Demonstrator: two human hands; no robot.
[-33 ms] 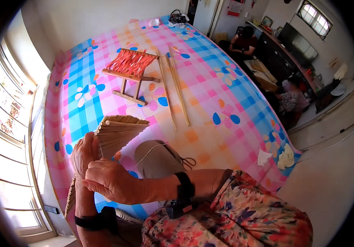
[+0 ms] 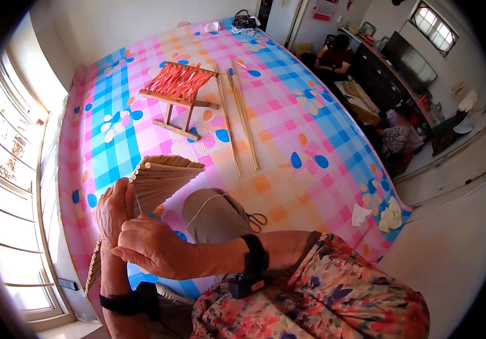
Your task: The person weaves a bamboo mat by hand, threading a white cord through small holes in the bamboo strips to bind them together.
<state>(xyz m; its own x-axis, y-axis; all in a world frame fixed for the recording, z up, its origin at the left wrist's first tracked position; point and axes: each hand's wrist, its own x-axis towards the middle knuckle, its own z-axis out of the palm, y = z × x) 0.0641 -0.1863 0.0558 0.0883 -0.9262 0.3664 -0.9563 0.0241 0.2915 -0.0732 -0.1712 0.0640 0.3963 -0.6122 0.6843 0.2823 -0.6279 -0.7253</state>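
My left hand (image 2: 113, 212) is closed around the near left edge of a mat of pale, thin stalks (image 2: 166, 178), with their round cut ends showing. The mat stands folded, and another strip of it (image 2: 93, 268) hangs beside my left forearm. Just in front of the left wrist, my right hand (image 2: 155, 246) is curled into a fist. A thin white cord (image 2: 138, 204) runs taut from the mat's edge down to that fist. More pale cord (image 2: 203, 208) lies across my knee (image 2: 215, 217). The right fingertips are partly hidden.
Brown-handled scissors (image 2: 257, 221) lie beside my knee. Farther off on the checked, flowered sheet (image 2: 277, 135) are a wooden folding stool (image 2: 181, 90) with a red woven seat and several long thin stalks (image 2: 243, 121). Crumpled cloth (image 2: 391, 216) lies at right. Two people (image 2: 336, 56) sit beyond the sheet.
The view has shifted very slightly. Both hands keep their hold, with no clear movement of the mat or cord.
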